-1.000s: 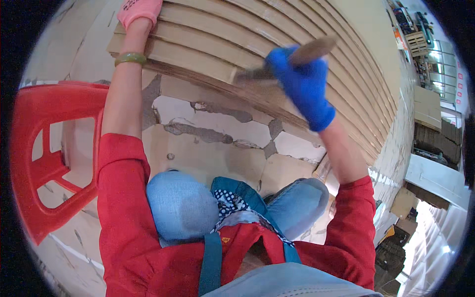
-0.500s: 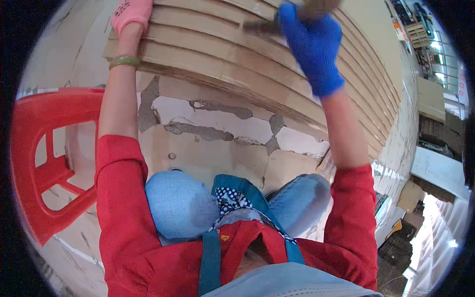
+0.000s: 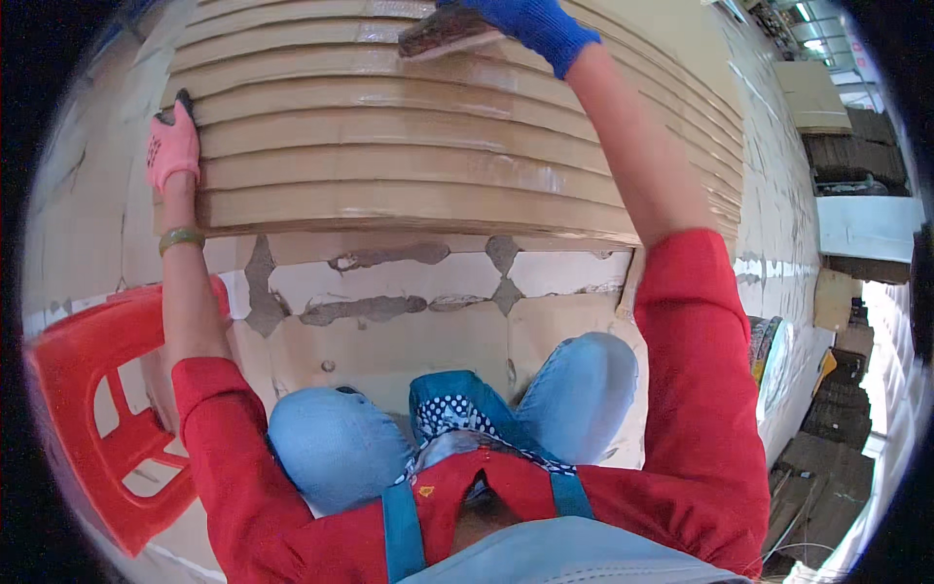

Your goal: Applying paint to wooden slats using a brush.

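Note:
A staggered stack of brown cardboard sheets [image 3: 409,165] lies on the floor in front of my knees. My left hand [image 3: 172,148], in a pink glove, rests with fingers pressed on the stack's left edge. My right hand [image 3: 530,21], in a blue glove, is stretched to the top of the view and grips a dark brush [image 3: 443,29] laid against the far sheets. The brush's handle is hidden inside the glove.
A red plastic stool [image 3: 92,409] stands at my left. The pale floor [image 3: 409,292] under the stack is cracked and patched. More cardboard piles [image 3: 837,127] and flat sheets line the right side.
My right hand has carried the brush away from me, up across the sheets to the far edge of the view. The left hand stays on the stack's left edge.

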`<state>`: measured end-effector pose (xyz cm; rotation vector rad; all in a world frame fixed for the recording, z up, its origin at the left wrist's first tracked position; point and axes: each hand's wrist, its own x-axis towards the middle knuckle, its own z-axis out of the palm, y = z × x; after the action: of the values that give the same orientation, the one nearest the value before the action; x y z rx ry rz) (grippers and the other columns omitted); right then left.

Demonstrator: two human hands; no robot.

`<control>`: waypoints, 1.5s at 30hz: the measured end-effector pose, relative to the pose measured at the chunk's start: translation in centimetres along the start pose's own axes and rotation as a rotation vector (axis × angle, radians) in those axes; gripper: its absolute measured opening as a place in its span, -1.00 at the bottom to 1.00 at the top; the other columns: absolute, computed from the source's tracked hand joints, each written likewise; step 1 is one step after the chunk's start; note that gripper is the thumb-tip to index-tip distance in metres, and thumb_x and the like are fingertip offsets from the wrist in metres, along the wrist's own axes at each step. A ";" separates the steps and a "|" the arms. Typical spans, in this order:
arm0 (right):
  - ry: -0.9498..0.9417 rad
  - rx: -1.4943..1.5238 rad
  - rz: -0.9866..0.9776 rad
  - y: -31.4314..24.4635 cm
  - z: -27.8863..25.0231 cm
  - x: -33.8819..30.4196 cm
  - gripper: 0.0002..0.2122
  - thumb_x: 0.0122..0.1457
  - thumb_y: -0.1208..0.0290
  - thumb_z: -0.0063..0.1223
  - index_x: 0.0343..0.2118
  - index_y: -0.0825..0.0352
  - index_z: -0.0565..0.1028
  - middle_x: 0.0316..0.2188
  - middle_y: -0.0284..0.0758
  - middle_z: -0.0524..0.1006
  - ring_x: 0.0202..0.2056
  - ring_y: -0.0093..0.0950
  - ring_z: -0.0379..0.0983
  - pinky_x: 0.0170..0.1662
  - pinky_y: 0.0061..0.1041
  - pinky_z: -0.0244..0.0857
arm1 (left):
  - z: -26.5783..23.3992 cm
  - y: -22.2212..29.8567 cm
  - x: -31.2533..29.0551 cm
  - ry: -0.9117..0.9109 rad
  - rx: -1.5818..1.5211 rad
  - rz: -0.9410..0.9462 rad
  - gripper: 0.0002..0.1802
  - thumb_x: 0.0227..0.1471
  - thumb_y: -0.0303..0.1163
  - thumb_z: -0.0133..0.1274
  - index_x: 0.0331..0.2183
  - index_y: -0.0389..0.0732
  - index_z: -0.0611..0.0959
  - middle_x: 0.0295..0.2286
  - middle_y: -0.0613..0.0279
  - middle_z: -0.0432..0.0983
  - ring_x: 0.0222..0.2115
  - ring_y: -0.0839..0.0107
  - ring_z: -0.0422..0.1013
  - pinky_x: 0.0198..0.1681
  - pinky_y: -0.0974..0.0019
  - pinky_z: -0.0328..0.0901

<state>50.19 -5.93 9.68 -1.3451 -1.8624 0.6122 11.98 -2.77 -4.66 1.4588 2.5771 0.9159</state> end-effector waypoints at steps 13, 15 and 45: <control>0.011 -0.211 0.349 11.7 -8.6 -5.5 -0.59 -0.18 0.06 0.05 -0.61 0.44 0.48 -0.68 -0.13 0.45 -0.59 -0.45 0.39 -0.50 -0.44 0.24 | -3.9 0.5 -2.1 -0.030 0.079 -0.047 -0.28 -0.06 0.13 -0.32 -0.04 -0.26 0.27 -0.08 -0.02 0.23 -0.06 0.13 0.16 -0.01 0.20 0.05; 0.243 -0.008 0.168 12.2 -9.2 -3.4 -0.65 -0.11 0.15 0.02 -0.60 0.45 0.49 -0.74 -0.26 0.45 -0.64 -0.52 0.38 -0.54 -0.48 0.24 | -2.7 1.1 -1.8 -0.067 0.069 -0.043 -0.28 -0.07 0.13 -0.32 -0.04 -0.27 0.27 -0.08 -0.02 0.22 -0.05 0.13 0.16 -0.01 0.21 0.05; 0.293 0.206 0.155 12.2 -16.5 -15.2 -0.76 -0.09 0.24 0.05 -0.62 0.35 0.52 -0.68 -0.34 0.47 -0.63 -0.57 0.37 -0.48 -0.49 0.27 | -3.0 0.6 -1.8 0.007 0.069 -0.017 -0.29 -0.09 0.15 -0.27 -0.15 -0.31 0.39 -0.17 -0.03 0.33 -0.11 0.09 0.23 -0.07 0.20 0.10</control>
<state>73.00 -16.90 6.22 -1.3689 -1.4324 0.6294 12.50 -5.38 -2.31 1.4502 2.6475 0.8399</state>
